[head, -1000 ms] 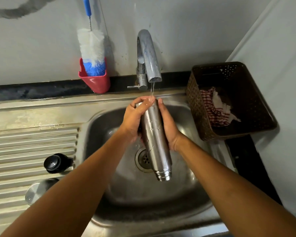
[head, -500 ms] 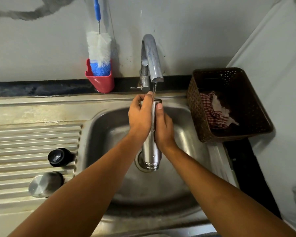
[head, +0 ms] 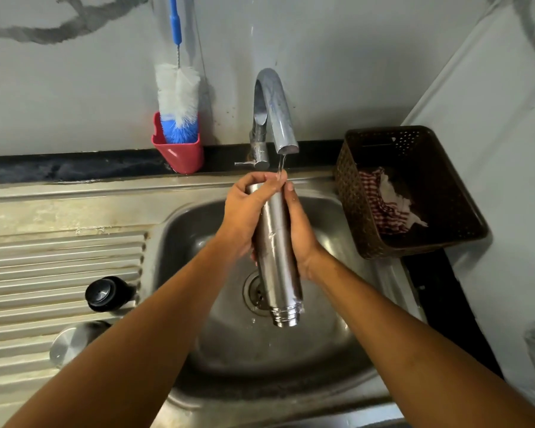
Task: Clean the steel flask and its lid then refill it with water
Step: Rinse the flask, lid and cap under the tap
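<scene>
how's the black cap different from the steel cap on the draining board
The black cap is dark and dull; the steel cap is shiny bare metal. The black cap lies farther back, while the steel cap lies nearer the camera, close to the left forearm. Both are round and rest apart from each other on the ribbed draining board, left of the sink.

Showing two bare forearms, the left forearm (head: 155,335) and the right forearm (head: 399,329), both uncovered up to the near edge of view. Tapering from broad near ends to narrow wrists. Ending in a bare left grip (head: 244,211) and a bare right grip (head: 301,236), the right one showing a short-cut thumbnail (head: 289,186).
</scene>
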Demonstrator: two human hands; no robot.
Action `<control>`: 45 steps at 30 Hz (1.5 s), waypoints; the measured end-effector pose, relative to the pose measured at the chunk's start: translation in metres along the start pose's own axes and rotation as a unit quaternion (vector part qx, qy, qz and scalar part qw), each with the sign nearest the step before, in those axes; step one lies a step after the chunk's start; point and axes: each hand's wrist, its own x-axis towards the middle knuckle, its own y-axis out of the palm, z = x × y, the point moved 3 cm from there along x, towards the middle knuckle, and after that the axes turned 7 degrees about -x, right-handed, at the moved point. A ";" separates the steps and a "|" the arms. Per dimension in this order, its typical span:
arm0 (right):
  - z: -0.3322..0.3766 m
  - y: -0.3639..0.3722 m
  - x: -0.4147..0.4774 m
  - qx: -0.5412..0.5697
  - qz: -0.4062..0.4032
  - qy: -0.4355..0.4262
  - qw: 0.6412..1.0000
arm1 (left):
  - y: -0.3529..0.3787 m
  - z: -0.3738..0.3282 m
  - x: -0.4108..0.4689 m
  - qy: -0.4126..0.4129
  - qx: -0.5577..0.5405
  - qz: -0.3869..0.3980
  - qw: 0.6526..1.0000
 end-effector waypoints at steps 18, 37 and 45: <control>-0.016 0.002 -0.001 -0.121 -0.138 0.019 0.983 | -0.001 0.017 -0.003 0.049 0.111 -0.139 0.983; -0.022 0.000 -0.013 -0.185 -0.100 -0.054 0.976 | 0.000 -0.012 -0.004 0.076 0.020 -0.093 0.993; -0.007 0.004 -0.012 -0.081 -0.120 -0.033 0.989 | -0.006 0.038 -0.040 0.190 0.221 -0.015 0.957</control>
